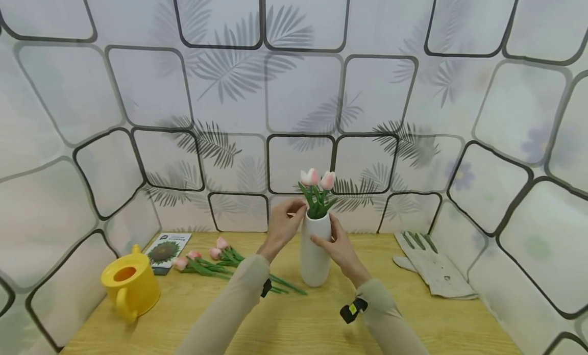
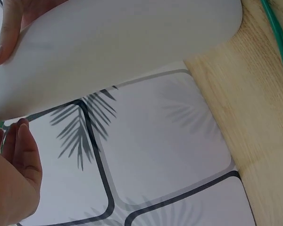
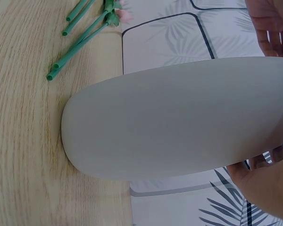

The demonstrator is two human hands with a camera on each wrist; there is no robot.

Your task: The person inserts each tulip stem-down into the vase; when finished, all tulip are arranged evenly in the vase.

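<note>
A tall white vase [image 1: 314, 258] stands upright on the wooden table, with pink-and-white tulips [image 1: 327, 180] and green leaves rising from its mouth. At the left of the rim my left hand [image 1: 286, 223] has curled fingers and pinches at a tulip's greenery; its fingertips are partly hidden. My right hand [image 1: 340, 248] grips the upper right side of the vase, thumb in front and fingers behind. The vase [image 3: 174, 120] fills much of the right wrist view, between both hands. More tulips [image 1: 206, 267] lie on the table to the left, their stems reaching toward the vase base.
A yellow watering can [image 1: 138, 288] stands at the left, beside a seed packet [image 1: 166, 250] with a flower picture. Pale gloves [image 1: 434, 268] lie at the right. Patterned fabric walls [image 1: 303, 95] enclose the table's back and sides.
</note>
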